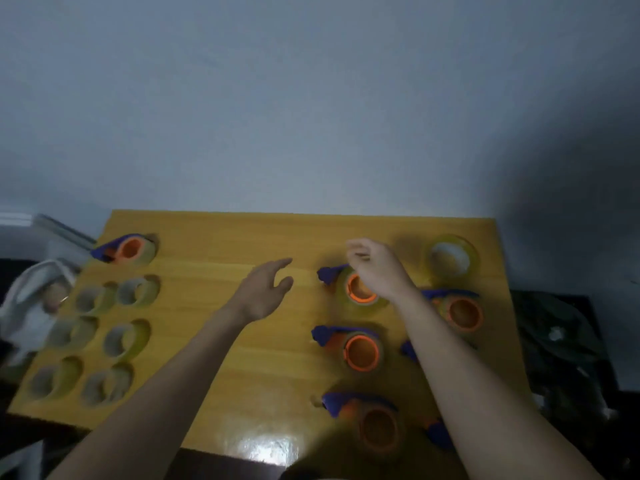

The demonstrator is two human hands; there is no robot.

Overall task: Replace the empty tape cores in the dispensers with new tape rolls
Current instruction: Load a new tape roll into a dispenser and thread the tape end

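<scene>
Dispenser (356, 289) flat on table (242, 237), purple blade end leftward.

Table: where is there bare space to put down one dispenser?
The table is bare in its middle strip, between the empty cores on the left and the dispensers on the right, under the left hand. The far edge is also free. Both sides are crowded.

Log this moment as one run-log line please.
left hand: open, hovering over table | right hand: above dispenser, grasp unclear
</scene>
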